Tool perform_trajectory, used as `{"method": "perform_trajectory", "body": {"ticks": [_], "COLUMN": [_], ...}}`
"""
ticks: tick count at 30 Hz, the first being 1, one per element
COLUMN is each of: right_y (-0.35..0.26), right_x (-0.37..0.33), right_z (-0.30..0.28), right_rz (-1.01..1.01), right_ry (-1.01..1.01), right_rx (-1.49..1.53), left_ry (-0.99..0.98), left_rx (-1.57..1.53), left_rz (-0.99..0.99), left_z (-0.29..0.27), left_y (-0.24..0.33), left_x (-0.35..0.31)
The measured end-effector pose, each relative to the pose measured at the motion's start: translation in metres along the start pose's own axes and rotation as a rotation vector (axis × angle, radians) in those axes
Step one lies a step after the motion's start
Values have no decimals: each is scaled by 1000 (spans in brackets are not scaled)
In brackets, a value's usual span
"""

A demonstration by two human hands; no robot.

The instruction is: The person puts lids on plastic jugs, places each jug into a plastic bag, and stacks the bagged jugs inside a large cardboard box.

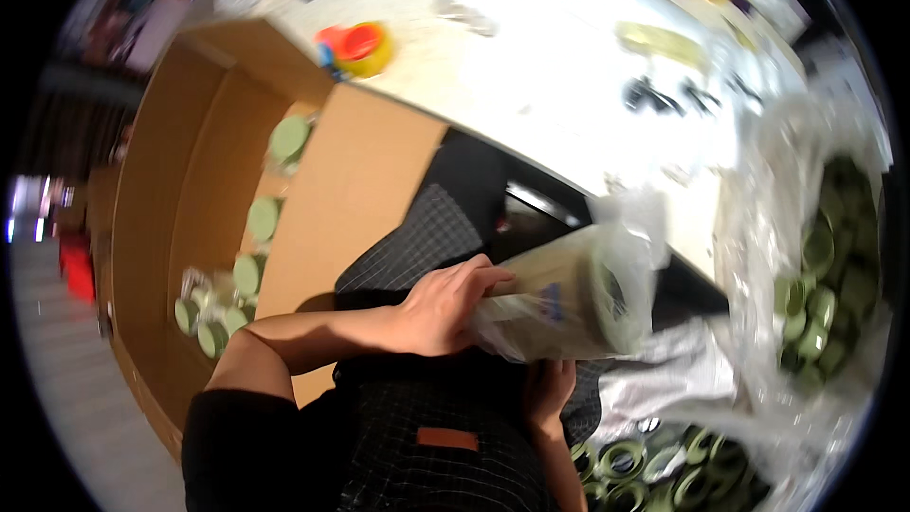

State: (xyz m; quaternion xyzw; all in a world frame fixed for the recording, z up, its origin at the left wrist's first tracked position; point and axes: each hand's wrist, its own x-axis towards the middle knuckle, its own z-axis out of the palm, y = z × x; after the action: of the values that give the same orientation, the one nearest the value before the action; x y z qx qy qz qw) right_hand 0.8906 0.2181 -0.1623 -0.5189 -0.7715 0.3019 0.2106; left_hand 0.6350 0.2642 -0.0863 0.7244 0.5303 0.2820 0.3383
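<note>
In front of my body a large pale cylindrical jar (pixel 555 294) with a green rim lies tilted on its side inside a clear plastic bag. My left hand (pixel 445 306) is closed around its left end, fingers gripping the bagged jar. Below the jar, my right hand (pixel 552 389) supports it from underneath; its fingertips are partly hidden behind the jar. The loose mouth of the bag (pixel 645 232) sticks out past the green end at the upper right.
An open cardboard box (pixel 180 180) at my left holds several green-lidded jars (pixel 263 218). A white table (pixel 408 66) stretches ahead, carrying a roll of yellow tape (pixel 377 55). Clear bags at right contain green cup-like parts (pixel 820 313); green rings (pixel 626 463) lie lower right.
</note>
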Motion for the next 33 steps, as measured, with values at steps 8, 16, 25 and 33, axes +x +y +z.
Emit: {"method": "perform_trajectory", "body": {"ticks": [8, 16, 25, 33], "right_y": [-50, -223, -86, -57], "right_x": [80, 140, 84, 63], "right_z": [42, 33, 55, -2], "right_rz": [111, -728, 14, 329], "right_ry": [-544, -656, -505, -135], "right_rx": [895, 836, 669, 546], "left_ry": [659, 1064, 1176, 748], "left_rx": [312, 378, -376, -616], "left_rz": [-24, -549, -1275, -1448], "left_z": [6, -142, -122, -109], "left_y": [-56, -114, -250, -289], "left_x": [-85, -238, -495, -494]}}
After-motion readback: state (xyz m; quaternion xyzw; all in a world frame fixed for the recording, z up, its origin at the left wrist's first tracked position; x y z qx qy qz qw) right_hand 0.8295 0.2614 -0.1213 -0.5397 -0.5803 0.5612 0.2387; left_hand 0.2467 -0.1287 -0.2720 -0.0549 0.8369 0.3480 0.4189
